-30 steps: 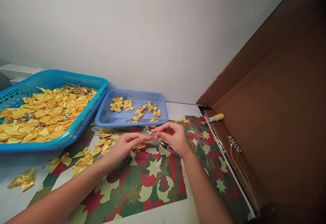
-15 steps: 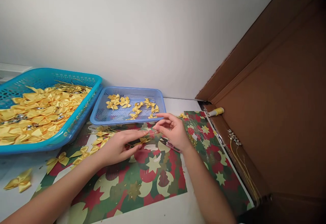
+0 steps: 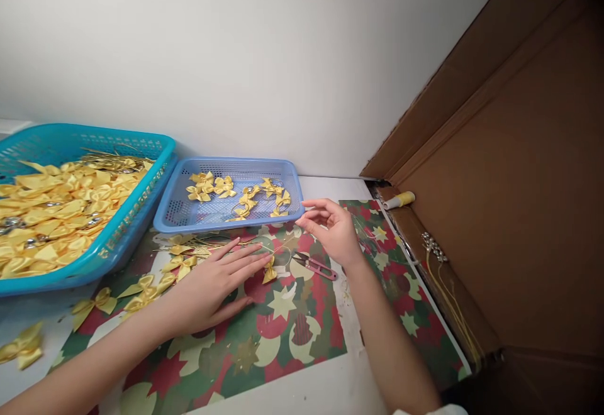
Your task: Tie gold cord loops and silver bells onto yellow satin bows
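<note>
My left hand [image 3: 210, 289] lies palm down with its fingers spread, over the patterned sheet [image 3: 245, 355]. Its fingertips are beside a small yellow bow [image 3: 270, 270] and a thin looped thread [image 3: 284, 250]. To the right, my right hand [image 3: 333, 229] is raised near the corner of the blue-violet basket [image 3: 229, 226], thumb and fingers pinched together. What they hold, if anything, is too thin to make out. Snips with purple handles [image 3: 321, 268] lie between the hands. More yellow bows [image 3: 144, 290] and gold wires [image 3: 202, 248] lie left of and behind my left hand.
A turquoise basket [image 3: 165, 151] heaped with yellow bows stands at the left. Several bows sit inside the smaller basket. At the right, a thread spool [image 3: 399, 200] and silver beads [image 3: 433, 248] rest along a cardboard wall [image 3: 509, 188].
My left hand has opened flat and lowered toward the sheet. My right hand has moved slightly right, away from it. The small bow now hangs clear of the left fingers, and the view has shifted.
</note>
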`<state>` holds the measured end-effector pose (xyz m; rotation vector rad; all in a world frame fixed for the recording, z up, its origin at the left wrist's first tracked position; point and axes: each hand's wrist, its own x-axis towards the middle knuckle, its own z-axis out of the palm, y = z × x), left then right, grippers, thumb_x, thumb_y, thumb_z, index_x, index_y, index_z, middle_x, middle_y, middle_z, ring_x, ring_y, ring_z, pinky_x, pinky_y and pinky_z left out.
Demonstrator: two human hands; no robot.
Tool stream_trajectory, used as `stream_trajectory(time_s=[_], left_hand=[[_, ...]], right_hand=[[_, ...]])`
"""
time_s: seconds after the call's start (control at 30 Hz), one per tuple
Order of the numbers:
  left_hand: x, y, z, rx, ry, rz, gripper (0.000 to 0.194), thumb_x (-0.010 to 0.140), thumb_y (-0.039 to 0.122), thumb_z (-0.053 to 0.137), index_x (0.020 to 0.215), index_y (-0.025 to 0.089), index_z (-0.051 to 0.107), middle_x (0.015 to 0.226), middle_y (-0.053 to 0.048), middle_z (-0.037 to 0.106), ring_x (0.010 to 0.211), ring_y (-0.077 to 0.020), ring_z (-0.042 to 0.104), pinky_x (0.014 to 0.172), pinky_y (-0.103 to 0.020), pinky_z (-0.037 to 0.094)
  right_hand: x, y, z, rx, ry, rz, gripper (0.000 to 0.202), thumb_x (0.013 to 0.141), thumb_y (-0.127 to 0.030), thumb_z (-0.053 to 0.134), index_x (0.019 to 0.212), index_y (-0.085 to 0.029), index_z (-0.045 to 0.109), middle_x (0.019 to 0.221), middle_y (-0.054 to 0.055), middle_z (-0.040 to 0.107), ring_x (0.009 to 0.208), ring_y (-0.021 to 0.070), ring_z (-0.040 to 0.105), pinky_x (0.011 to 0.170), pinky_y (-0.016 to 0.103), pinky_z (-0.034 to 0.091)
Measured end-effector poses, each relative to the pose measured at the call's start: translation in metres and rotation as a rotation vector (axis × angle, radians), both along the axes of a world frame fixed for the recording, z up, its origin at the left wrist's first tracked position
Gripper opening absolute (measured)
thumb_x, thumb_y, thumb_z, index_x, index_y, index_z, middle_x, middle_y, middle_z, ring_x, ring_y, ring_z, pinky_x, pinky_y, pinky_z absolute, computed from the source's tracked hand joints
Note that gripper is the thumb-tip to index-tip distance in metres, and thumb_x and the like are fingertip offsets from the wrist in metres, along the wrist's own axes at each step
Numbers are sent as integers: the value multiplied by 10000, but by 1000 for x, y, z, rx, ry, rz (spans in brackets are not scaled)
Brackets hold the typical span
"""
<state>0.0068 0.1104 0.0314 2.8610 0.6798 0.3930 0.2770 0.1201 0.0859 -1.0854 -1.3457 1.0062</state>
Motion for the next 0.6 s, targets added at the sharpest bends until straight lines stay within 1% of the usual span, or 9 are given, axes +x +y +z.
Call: stream_trajectory(time_s=[0.1, 0.17, 0.23, 0.3, 0.37, 0.43, 0.5, 0.6], left_hand=[[0, -3, -1, 57, -35, -9, 627, 970, 269, 543, 1567, 283, 351, 1494, -32, 598, 1424, -271, 490, 1261, -497, 201], [-1, -5, -2, 84, -62, 6, 588, 970, 236, 528, 1542, 285, 398, 1464, -20, 629, 1417, -260, 497, 1261, -482, 198], [-3, -9, -1, 105, -62, -4, 570, 969, 203, 519, 1526, 283, 426, 1452, -12, 640, 1399, -248, 516, 1252, -456, 227], [-5, -11, 2, 131, -39, -50, 589, 959, 172, 518, 1531, 276, 423, 1454, -9, 638, 1384, -246, 530, 1234, -427, 273], [-8, -13, 4, 162, -14, -105, 615, 948, 143, 512, 1540, 272, 410, 1446, -3, 645, 1366, -249, 546, 1212, -409, 309], [-10, -14, 7, 186, -11, -128, 622, 939, 109, 492, 1533, 280, 420, 1421, 5, 666, 1331, -249, 574, 1186, -400, 335], [-11, -16, 8, 186, -21, -140, 622, 929, 87, 481, 1515, 293, 445, 1389, 7, 690, 1277, -244, 609, 1143, -385, 372], [-12, -19, 8, 142, -32, -144, 623, 916, 74, 484, 1493, 308, 468, 1325, -4, 728, 1188, -242, 647, 1060, -368, 418]], right_hand=[[4, 1, 0, 5, 1, -2, 243, 767, -252, 784, 997, -239, 706, 771, -9, 759, 704, 153, 708, 713, 308, 585], [6, 3, -1, 11, 7, -23, 255, 761, -257, 788, 1000, -240, 701, 769, -11, 755, 708, 155, 709, 713, 310, 586], [6, 4, -3, 35, 23, -69, 254, 758, -255, 788, 993, -241, 695, 755, -14, 747, 720, 159, 712, 713, 308, 587], [5, 5, -6, 61, 44, -102, 241, 759, -245, 781, 982, -242, 689, 737, -19, 736, 725, 160, 714, 709, 302, 586], [4, 7, -9, 74, 54, -117, 229, 763, -238, 775, 973, -244, 683, 730, -21, 730, 723, 157, 713, 705, 296, 583], [3, 8, -11, 76, 57, -130, 228, 766, -239, 771, 974, -244, 679, 735, -19, 730, 728, 156, 712, 708, 295, 580], [3, 9, -13, 68, 64, -144, 229, 763, -246, 770, 972, -241, 675, 737, -16, 730, 726, 159, 710, 708, 297, 576], [2, 10, -15, 40, 68, -120, 226, 755, -248, 763, 960, -235, 671, 730, -14, 730, 700, 159, 705, 701, 301, 572]])
